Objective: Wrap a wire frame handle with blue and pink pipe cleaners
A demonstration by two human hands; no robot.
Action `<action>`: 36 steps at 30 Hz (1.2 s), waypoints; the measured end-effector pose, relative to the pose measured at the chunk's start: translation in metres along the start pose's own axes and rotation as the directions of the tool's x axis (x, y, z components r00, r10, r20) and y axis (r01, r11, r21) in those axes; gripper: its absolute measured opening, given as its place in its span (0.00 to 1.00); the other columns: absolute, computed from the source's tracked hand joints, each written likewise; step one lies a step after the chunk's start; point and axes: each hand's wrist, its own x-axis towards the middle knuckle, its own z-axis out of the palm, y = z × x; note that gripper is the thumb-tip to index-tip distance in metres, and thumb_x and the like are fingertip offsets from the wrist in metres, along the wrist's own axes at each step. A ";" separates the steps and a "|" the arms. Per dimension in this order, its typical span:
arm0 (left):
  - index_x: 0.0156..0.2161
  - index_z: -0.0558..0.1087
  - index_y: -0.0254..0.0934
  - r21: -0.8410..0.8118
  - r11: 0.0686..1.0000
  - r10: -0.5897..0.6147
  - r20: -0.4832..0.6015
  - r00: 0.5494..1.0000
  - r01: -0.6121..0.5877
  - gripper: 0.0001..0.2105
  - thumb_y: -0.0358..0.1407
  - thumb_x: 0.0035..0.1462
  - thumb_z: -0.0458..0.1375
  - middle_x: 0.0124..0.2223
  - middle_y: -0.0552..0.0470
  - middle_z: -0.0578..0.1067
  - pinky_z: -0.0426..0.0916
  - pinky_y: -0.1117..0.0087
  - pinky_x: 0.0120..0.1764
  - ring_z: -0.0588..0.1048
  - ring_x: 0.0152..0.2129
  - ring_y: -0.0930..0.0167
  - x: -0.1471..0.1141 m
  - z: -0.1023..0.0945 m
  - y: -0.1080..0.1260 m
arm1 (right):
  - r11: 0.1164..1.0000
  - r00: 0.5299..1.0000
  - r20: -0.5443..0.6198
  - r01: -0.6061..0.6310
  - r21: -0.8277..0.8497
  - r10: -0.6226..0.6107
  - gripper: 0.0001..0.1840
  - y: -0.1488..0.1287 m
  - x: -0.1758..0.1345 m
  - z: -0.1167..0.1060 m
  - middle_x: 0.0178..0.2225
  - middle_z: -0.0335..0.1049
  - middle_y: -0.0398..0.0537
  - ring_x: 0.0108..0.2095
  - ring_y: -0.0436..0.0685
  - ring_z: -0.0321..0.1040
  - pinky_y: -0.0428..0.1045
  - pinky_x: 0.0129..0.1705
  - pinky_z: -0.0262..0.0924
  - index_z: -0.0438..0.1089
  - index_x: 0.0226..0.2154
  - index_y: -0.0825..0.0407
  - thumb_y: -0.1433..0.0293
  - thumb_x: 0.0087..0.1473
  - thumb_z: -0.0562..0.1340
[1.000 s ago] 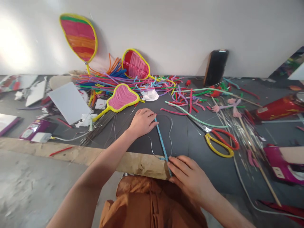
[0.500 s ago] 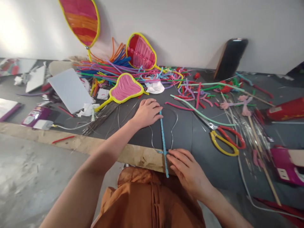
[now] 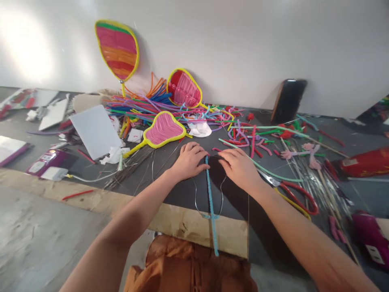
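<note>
A light-blue pipe cleaner (image 3: 209, 188) runs lengthwise across the table's front edge, its near end reaching past the edge. It lies down the middle of a bent silver wire frame (image 3: 222, 198). Near the bottom, a short blue crosspiece (image 3: 206, 216) crosses it. My left hand (image 3: 191, 162) has thumb and fingers closed at the pipe cleaner's far end. Just to the right of that end, my right hand (image 3: 238, 168) has its thumb and fingers apart, holding nothing I can see. The hands cover the frame's far part.
Red-and-yellow scissors (image 3: 299, 196) lie right of my right forearm. Behind are a pink fan-shaped piece (image 3: 164, 129), a heap of coloured pipe cleaners (image 3: 142, 106) and a propped phone (image 3: 288, 101). Loose wires (image 3: 129, 166) lie left, a red object (image 3: 366, 162) far right.
My right hand has moved from the crosspiece up to the pipe cleaner's far end. My left hand stays at that end. The view has tilted up, so everything sits lower.
</note>
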 end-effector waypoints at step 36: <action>0.43 0.72 0.41 -0.142 0.979 -0.141 0.050 0.989 0.147 0.18 0.46 0.48 0.62 0.48 0.50 0.71 0.52 0.57 0.53 0.61 0.51 0.61 0.007 0.004 -0.003 | 0.994 1.000 -0.019 0.008 0.109 -0.006 0.12 0.009 0.015 0.034 0.32 0.71 0.49 0.35 0.57 0.65 0.54 0.41 0.60 0.74 0.39 0.51 0.73 0.57 0.55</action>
